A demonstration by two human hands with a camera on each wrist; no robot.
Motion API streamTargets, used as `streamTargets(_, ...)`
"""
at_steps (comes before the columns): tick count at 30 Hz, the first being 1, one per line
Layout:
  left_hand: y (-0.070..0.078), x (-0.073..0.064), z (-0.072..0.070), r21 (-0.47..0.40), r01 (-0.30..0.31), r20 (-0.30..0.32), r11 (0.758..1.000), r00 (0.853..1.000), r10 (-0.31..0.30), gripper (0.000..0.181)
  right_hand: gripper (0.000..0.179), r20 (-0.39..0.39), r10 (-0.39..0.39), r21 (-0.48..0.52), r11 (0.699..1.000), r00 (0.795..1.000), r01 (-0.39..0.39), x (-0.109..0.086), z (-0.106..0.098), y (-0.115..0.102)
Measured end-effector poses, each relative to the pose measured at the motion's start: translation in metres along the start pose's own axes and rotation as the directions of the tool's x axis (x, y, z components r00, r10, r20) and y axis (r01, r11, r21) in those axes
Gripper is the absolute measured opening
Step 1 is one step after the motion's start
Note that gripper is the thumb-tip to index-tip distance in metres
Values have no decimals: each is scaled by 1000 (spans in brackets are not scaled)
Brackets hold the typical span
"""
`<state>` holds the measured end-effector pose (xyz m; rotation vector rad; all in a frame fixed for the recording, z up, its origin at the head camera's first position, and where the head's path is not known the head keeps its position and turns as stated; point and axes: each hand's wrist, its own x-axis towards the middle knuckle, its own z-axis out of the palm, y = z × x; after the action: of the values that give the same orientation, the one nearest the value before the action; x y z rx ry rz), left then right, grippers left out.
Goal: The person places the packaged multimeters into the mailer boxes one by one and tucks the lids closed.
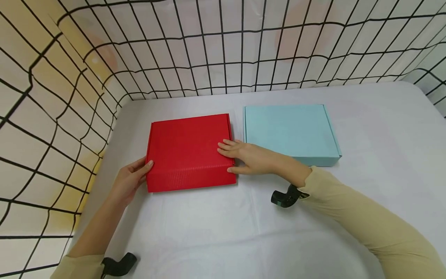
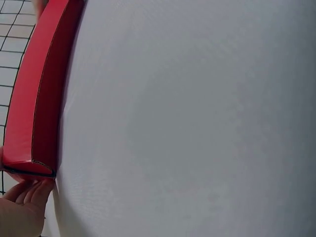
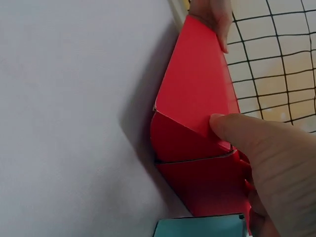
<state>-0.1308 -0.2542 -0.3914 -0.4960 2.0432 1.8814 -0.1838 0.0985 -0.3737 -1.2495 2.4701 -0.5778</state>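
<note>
A closed red cardboard box (image 1: 189,149) lies on the white-covered table, left of centre. At its left end my left hand (image 1: 130,178) grips the edge, thumb on top and the other fingers against the side, as the left wrist view also shows. My right hand (image 1: 256,157) rests on the right edge of the red box, its fingers stretched over the lid. In the right wrist view, the right thumb (image 3: 232,129) touches the box near its front corner, while the other fingers are partly hidden. Behind the right forearm lies a closed light blue box (image 1: 289,130), apart from the red one.
Black wire mesh (image 1: 223,50) stands along the back and left of the white tabletop (image 1: 216,228). Each wrist carries a black camera mount, one of them the right mount (image 1: 287,197).
</note>
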Motion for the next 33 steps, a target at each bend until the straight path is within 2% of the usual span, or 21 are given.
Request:
streamTargets(12,0,1,0,-60,7,6,998,1000,-6,79,64,-19,-28,-68,997,999,27,0,5,-3)
streamTargets(19,-1,1,0,-51,0,6,999,1000,0,79,61,-44,-63,-140,989,997,56,-2,8,-3)
streamTargets(26,-2,2,-1,-66,-12,14,998,1000,13,79,63,-66,-76,-166,984,995,65,-2,10,-3)
streamTargets(33,-2,2,-1,-115,-13,11,993,1000,14,78,59,-92,-85,-235,970,992,62,-1,13,-3)
